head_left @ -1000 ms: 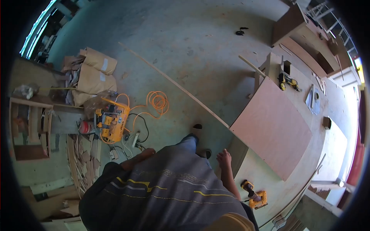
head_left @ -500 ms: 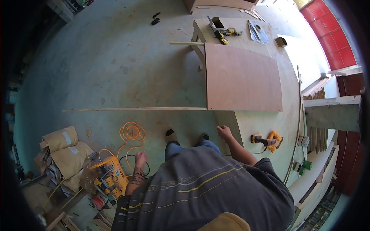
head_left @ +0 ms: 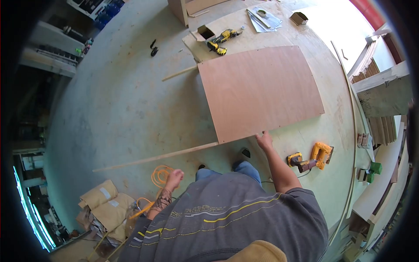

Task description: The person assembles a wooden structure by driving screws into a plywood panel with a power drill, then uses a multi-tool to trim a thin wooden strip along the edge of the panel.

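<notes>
A reddish-brown plywood panel (head_left: 262, 89) lies on the workbench, fixed to long thin wood strips. One strip (head_left: 157, 160) runs out from its near edge far to the left, and a shorter strip (head_left: 180, 73) juts out past its far left corner. My right hand (head_left: 264, 140) is at the near edge of the panel, fingers closed on that edge. My left hand (head_left: 175, 178) hangs over the floor near the long strip, fingers curled; whether it holds anything is too small to tell.
On the bench (head_left: 336, 87) are a yellow-black drill (head_left: 294, 159), an orange jigsaw (head_left: 322, 155), another yellow tool (head_left: 223, 39) and an open box (head_left: 299, 18). An orange hose (head_left: 159, 174) and brown paper packages (head_left: 111, 207) lie on the floor.
My right hand has moved up to the panel's near edge and taken hold of it. My left hand has moved forward and right. The view has turned, so bench and panel appear tilted.
</notes>
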Demonstrator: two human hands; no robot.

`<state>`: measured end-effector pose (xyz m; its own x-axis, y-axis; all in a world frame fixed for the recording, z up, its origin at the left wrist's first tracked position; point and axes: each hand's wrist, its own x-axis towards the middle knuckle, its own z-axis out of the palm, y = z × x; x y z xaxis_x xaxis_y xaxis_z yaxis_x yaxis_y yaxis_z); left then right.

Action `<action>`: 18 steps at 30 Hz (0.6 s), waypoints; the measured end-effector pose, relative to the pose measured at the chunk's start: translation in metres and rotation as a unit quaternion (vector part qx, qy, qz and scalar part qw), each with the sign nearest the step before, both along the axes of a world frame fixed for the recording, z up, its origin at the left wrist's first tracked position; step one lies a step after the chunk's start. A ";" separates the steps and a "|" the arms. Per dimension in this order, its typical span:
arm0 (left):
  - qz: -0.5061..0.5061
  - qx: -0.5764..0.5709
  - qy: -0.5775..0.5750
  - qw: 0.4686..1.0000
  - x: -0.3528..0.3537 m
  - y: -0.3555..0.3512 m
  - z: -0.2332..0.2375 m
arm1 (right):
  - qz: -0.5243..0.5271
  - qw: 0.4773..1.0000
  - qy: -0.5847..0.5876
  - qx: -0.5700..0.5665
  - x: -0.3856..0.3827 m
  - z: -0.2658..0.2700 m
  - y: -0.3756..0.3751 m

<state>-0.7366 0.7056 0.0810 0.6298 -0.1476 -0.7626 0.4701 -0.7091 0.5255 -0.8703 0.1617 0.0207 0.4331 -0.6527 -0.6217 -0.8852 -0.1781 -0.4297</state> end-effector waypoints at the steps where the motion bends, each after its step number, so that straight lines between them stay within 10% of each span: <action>1: -0.057 0.022 -0.016 0.998 -0.001 -0.011 0.004 | -0.008 1.000 -0.012 0.005 0.012 -0.012 -0.023; 10: -0.237 0.003 -0.120 0.964 0.139 -0.183 0.032 | -0.094 0.992 0.089 -0.014 0.154 -0.036 -0.161; 18: -0.392 -0.104 -0.376 0.833 0.410 -0.526 -0.059 | -0.095 0.972 0.213 0.029 0.195 -0.047 -0.147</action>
